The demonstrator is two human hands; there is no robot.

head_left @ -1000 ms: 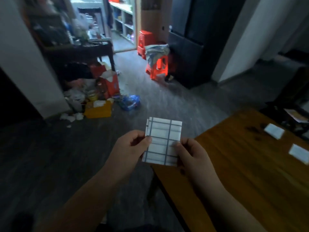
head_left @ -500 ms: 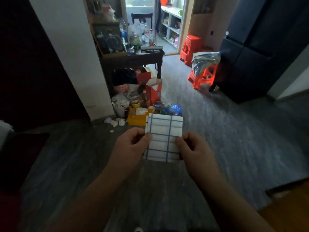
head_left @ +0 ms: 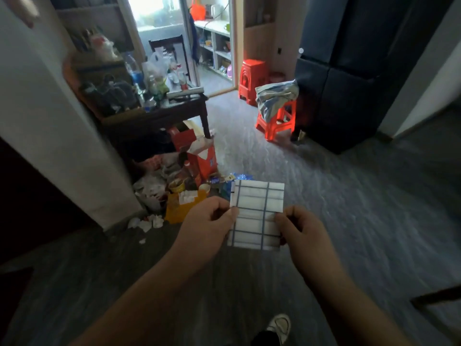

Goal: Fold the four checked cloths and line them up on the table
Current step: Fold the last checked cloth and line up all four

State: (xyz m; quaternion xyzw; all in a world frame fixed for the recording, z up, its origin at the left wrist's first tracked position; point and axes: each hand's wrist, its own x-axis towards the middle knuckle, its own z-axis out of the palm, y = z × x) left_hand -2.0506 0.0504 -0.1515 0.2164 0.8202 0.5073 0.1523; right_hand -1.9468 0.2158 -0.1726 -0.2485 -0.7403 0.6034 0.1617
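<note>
Grey floor [head_left: 349, 196] fills most of the view, blurred, and the heap of litter [head_left: 179, 186] by the white wall [head_left: 62, 146] is too smeared to sort out. I hold the small folded white cloth with blue check lines [head_left: 257, 211] in the air above that floor. My left grip [head_left: 209, 221] pinches its left edge and my right grip [head_left: 299, 228] its right edge. A dark corner [head_left: 436, 298] at lower right is cut off; bench or not, I cannot tell.

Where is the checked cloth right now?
Head view, centre: the cloth is held in the air, its left edge pinched by the left hand and its right edge by the right hand, over the floor, right of the rubbish pile.
</note>
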